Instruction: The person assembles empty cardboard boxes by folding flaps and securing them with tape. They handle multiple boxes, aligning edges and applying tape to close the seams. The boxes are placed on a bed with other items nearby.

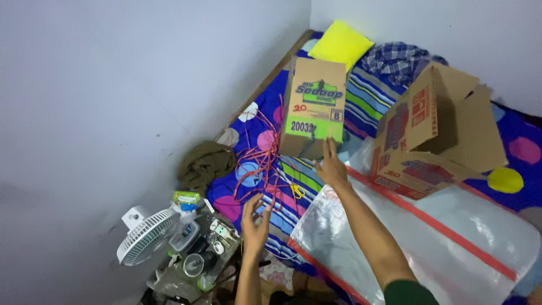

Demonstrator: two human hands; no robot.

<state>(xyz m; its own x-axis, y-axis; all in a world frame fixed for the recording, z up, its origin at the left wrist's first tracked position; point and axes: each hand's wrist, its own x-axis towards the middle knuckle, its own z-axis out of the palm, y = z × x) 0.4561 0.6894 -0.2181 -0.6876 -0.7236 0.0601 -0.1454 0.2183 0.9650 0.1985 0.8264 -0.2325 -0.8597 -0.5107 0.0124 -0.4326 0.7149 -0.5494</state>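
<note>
A tall closed cardboard box (313, 104) with a green printed panel stands tilted on the bed. My right hand (330, 166) reaches up to it, fingers spread and touching its lower front edge. My left hand (255, 223) hovers lower and to the left with its fingers apart and holds nothing. It is close to a tangle of red plastic straps (257, 164) that lies on the bedsheet beside the box. Yellow-handled scissors (296, 191) lie between my two hands.
An open cardboard box (437, 133) lies on its side at the right. A clear plastic bag with red stripes (429, 237) covers the near bed. A yellow pillow (340, 44), a checked cloth (398, 59), an olive cloth (206, 164), a white fan (144, 236) and a cluttered side table (200, 257) surround the bed.
</note>
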